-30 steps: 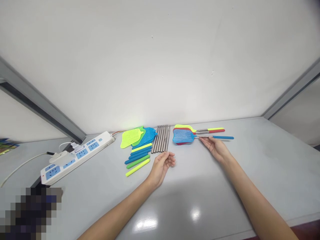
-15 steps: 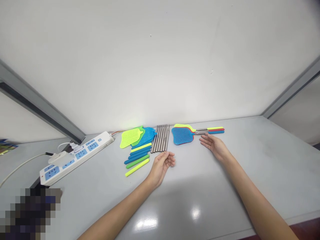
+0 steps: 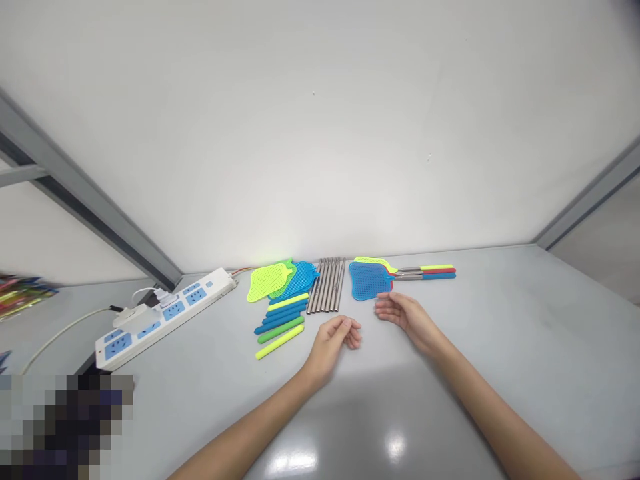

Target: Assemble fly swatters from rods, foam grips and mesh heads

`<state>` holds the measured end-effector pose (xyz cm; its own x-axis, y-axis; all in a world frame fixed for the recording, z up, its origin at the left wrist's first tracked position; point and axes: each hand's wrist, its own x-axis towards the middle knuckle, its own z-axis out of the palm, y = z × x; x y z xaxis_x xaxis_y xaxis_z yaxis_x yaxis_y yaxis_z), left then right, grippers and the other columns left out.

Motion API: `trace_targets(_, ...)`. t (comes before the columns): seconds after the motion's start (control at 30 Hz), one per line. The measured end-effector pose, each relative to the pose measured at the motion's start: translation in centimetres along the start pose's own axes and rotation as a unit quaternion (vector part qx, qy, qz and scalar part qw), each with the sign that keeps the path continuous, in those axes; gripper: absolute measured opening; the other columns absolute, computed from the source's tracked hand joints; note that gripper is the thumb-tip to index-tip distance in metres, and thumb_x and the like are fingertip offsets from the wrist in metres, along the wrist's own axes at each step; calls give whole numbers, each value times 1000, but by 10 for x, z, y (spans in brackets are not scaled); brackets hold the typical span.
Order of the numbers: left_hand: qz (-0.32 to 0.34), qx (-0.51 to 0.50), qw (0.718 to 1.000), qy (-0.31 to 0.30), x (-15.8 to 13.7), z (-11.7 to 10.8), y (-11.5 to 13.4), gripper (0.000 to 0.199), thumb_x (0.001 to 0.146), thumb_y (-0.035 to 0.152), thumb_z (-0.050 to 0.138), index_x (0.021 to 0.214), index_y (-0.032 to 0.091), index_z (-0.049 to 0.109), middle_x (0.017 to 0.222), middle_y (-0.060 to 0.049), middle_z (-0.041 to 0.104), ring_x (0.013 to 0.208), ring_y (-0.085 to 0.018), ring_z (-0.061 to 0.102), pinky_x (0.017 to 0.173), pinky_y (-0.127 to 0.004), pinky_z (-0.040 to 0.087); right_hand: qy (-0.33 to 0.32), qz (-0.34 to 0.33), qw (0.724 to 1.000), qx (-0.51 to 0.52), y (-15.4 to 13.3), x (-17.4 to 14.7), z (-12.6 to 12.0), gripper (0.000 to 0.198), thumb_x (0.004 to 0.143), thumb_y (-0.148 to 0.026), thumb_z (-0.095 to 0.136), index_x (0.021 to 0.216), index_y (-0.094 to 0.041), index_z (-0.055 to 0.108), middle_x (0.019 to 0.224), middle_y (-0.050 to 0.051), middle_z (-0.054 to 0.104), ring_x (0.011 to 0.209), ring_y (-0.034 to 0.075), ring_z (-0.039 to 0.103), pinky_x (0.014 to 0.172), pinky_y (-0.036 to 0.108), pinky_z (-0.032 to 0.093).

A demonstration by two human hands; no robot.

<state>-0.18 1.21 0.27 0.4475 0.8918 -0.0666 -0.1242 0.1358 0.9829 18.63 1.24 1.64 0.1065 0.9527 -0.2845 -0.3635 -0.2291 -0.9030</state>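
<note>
My left hand (image 3: 334, 343) hovers over the grey table with its fingers loosely curled and nothing in it. It is just in front of several metal rods (image 3: 326, 287) lying side by side. My right hand (image 3: 407, 321) has its fingers stretched out, empty, by the lower edge of a blue fly swatter (image 3: 370, 280). That swatter lies over a red one, with a yellow-green fly swatter (image 3: 375, 262) behind. Left of the rods are loose swatter heads, a yellow-green head (image 3: 269, 281) and a blue head (image 3: 301, 277) among them. Below these lie several handle grips, including a green grip (image 3: 281, 330) and a yellow grip (image 3: 280, 343).
A white power strip (image 3: 167, 319) with plugs and cables lies on the left of the table (image 3: 500, 347). A pale wall (image 3: 320, 133) rises behind, and grey metal frame posts (image 3: 95, 193) stand at the sides. Colourful packets (image 3: 23, 293) are at the far left.
My right hand has moved left, from beside the swatter handles to the blue swatter's lower edge. My left hand stays in front of the rods. The view has shifted slightly.
</note>
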Motion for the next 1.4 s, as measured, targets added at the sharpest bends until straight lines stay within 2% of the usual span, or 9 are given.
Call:
trace_targets(0.1, 52, 161, 985, -34, -10, 5, 4, 30, 85, 36, 43, 81, 13, 61, 69, -5, 59, 66, -14, 55, 66, -26, 42, -29, 7, 1000, -7, 5, -6, 9, 22, 79, -31, 52, 84, -12, 63, 78, 9, 65, 70, 16, 63, 71, 28, 50)
trace_targets(0.17, 114, 278, 952, -59, -16, 9, 9, 25, 85, 31, 42, 83, 16, 62, 78, -6, 62, 78, -16, 55, 74, -28, 41, -32, 5, 999, -13, 6, -8, 12, 23, 78, -32, 54, 84, -12, 63, 77, 9, 65, 69, 16, 62, 70, 28, 49)
trace_targets(0.37, 195, 404, 892, -60, -21, 6, 16, 25, 87, 23, 37, 96, 19, 60, 90, -8, 60, 90, -19, 52, 83, -31, 38, -32, 4, 999, -1, 4, -10, 14, 24, 75, -34, 58, 82, -12, 64, 76, 9, 65, 67, 15, 61, 67, 27, 49)
trace_targets(0.53, 234, 532, 813, -31, -16, -4, 9, 31, 85, 22, 38, 112, 19, 53, 117, -12, 50, 113, -25, 40, 94, -40, 30, -31, 0, 999, 6, 6, -7, 14, 22, 76, -32, 56, 81, -11, 64, 73, 8, 65, 64, 14, 61, 65, 26, 49)
trace_targets(0.7, 213, 612, 759, 53, -7, -20, 5, 38, 86, 26, 37, 123, 19, 43, 132, -13, 38, 124, -27, 29, 99, -45, 22, -33, 2, 999, 5, 7, -7, 12, 22, 77, -32, 55, 83, -11, 63, 73, 8, 64, 63, 14, 60, 65, 26, 49)
trace_targets(0.87, 180, 636, 740, 124, 0, -36, 7, 38, 87, 28, 35, 122, 16, 44, 129, -15, 43, 121, -26, 34, 95, -46, 24, -35, 2, 999, 3, 8, -8, 12, 24, 76, -33, 56, 82, -11, 64, 72, 8, 64, 63, 14, 60, 64, 27, 48)
trace_targets(1.07, 160, 662, 716, 152, 6, -51, 16, 41, 86, 33, 35, 123, 17, 45, 133, -15, 39, 122, -28, 33, 95, -47, 23, -37, -1, 999, 6, 7, -8, 12, 24, 75, -33, 57, 82, -12, 64, 72, 8, 63, 63, 14, 59, 63, 27, 48)
trace_targets(1.27, 96, 667, 685, 277, 12, -92, 31, 41, 86, 37, 34, 118, 18, 50, 129, -15, 43, 119, -28, 36, 94, -46, 25, -42, 3, 999, 4, 7, -9, 13, 24, 76, -34, 57, 81, -12, 64, 71, 8, 64, 63, 15, 60, 64, 27, 48)
trace_targets(1.4, 49, 666, 680, 303, 12, -116, 35, 45, 86, 40, 32, 120, 15, 48, 130, -16, 41, 121, -29, 34, 95, -47, 26, -98, 36, 994, 27, 8, -14, 16, 26, 78, -34, 54, 89, -12, 64, 83, 10, 66, 74, 18, 63, 76, 32, 48)
